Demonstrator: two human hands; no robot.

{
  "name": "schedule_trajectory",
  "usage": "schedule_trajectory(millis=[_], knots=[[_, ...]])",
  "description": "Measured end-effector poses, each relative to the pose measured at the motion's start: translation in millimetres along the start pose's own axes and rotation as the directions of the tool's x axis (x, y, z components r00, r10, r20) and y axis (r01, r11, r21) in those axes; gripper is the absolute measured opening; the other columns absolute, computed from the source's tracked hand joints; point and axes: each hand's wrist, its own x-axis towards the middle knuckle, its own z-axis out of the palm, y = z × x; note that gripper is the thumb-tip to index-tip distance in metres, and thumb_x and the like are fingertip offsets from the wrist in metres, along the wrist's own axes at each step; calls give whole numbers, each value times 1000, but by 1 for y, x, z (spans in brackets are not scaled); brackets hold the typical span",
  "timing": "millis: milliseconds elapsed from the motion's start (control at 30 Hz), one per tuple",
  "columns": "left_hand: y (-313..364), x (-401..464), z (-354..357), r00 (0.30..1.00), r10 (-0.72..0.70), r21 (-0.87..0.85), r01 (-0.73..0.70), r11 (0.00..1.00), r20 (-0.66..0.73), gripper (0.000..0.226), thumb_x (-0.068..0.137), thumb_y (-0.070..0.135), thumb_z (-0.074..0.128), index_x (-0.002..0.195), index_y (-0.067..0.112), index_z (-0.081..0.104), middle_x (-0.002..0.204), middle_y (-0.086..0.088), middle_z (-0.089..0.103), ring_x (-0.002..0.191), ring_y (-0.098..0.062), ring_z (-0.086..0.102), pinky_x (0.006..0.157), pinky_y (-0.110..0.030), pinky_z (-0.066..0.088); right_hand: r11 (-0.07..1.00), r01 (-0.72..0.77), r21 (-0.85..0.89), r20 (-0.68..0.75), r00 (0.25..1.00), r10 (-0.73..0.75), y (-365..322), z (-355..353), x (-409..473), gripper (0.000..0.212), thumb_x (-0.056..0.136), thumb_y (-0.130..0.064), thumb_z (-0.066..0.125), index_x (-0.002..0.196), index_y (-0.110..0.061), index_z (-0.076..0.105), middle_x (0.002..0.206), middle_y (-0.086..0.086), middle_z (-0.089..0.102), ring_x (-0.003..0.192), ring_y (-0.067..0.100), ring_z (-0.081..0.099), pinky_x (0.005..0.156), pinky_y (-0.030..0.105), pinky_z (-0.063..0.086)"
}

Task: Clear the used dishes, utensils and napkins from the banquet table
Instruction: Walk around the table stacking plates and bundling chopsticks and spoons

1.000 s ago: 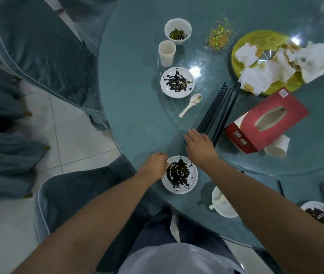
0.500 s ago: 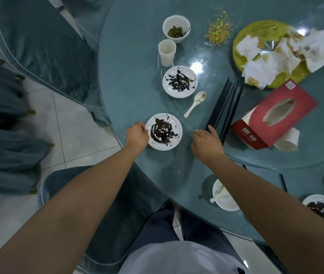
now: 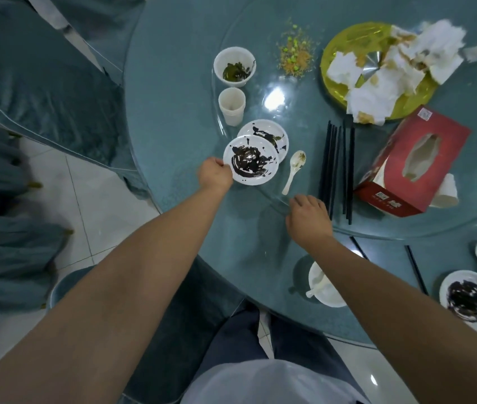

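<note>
My left hand (image 3: 214, 175) grips the left rim of a small white saucer (image 3: 250, 160) smeared with dark sauce and holds it partly over a second soiled saucer (image 3: 272, 135) on the glass turntable (image 3: 304, 103). A white spoon (image 3: 294, 170) lies just right of them, then a bundle of black chopsticks (image 3: 336, 167). My right hand (image 3: 308, 218) rests at the turntable's near edge with fingers curled, by the chopstick ends. Behind stand a white cup (image 3: 232, 105) and a bowl (image 3: 234, 67) with green leftovers. A yellow plate (image 3: 345, 56) holds crumpled napkins (image 3: 406, 65).
A red tissue box (image 3: 415, 161) lies right of the chopsticks, with a white cup (image 3: 447, 191) on its side behind it. Near me sit a white bowl with a spoon (image 3: 323, 287) and another soiled saucer (image 3: 468, 298). Food crumbs (image 3: 295, 55) litter the turntable. Covered chairs (image 3: 42, 83) stand left.
My left hand carried the sauce-stained saucer from the table's near edge up onto the turntable, over the other saucer. My right hand stayed near the chopstick ends.
</note>
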Motion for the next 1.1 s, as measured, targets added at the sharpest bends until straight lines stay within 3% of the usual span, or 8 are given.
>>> schedule_trajectory(millis=[133, 267, 433, 633, 800, 933, 1033, 1100], knots=[[10, -3, 16, 999, -17, -42, 18, 999, 35, 13, 88, 10, 58, 98, 11, 66, 96, -16, 73, 89, -30, 71, 85, -41, 58, 1000, -26, 16, 1, 1000, 26, 14, 1, -7, 29, 90, -19, 48, 113, -10, 63, 111, 5, 60, 109, 28, 51, 103, 36, 33], [11, -11, 24, 991, 63, 207, -86, 975, 119, 23, 93, 21, 54, 101, 10, 73, 104, -15, 72, 100, -31, 67, 84, -31, 50, 999, -36, 18, 15, 999, 36, 24, -1, -13, 30, 90, -20, 48, 114, -13, 65, 112, 2, 62, 109, 26, 53, 104, 35, 32], [6, -18, 31, 961, 129, 322, -206, 924, 246, 29, 94, 14, 45, 107, 9, 70, 112, -17, 69, 105, -33, 63, 77, -26, 41, 999, -33, 6, 0, 999, 33, 31, 0, -18, 27, 92, -20, 46, 109, -13, 66, 110, 2, 63, 106, 25, 53, 103, 35, 33], [5, -21, 37, 941, 172, 546, -311, 778, 291, 38, 92, 15, 40, 123, 4, 59, 127, -21, 58, 115, -38, 57, 95, -41, 47, 1000, -13, 15, 3, 1000, 13, 33, -1, -16, 32, 92, -20, 45, 117, -14, 64, 113, 1, 61, 109, 25, 52, 104, 34, 32], [-4, -38, 40, 913, 185, 636, -389, 666, 364, 32, 94, 23, 39, 111, 10, 63, 120, -17, 63, 109, -37, 60, 90, -42, 51, 995, 78, 68, 36, 996, -81, 41, -13, -23, 37, 95, -18, 45, 129, -17, 60, 133, -1, 58, 123, 23, 50, 109, 35, 31], [-12, -67, 51, 840, 255, 576, -521, 630, 480, 27, 98, 25, 41, 98, 11, 65, 105, -16, 67, 95, -36, 63, 77, -37, 49, 986, 120, 111, -48, 992, -116, 61, -18, -51, 30, 94, -14, 50, 120, -12, 65, 124, 3, 63, 115, 25, 54, 103, 36, 37], [-20, -95, 64, 700, 270, 443, -655, 612, 661, 27, 100, 25, 43, 89, 9, 62, 95, -13, 68, 92, -33, 63, 74, -35, 47, 984, 137, 116, -96, 987, -127, 80, -19, -72, 26, 93, -15, 53, 114, -11, 68, 114, 4, 67, 106, 26, 58, 95, 36, 41], [-26, -115, 73, 613, 236, 372, -694, 616, 754, 26, 100, 26, 46, 76, 19, 53, 79, -4, 60, 85, -31, 62, 69, -33, 46, 982, 152, 108, -99, 985, -142, 89, -18, -86, 23, 93, -17, 53, 108, -10, 69, 105, 4, 67, 100, 26, 59, 92, 36, 43]])
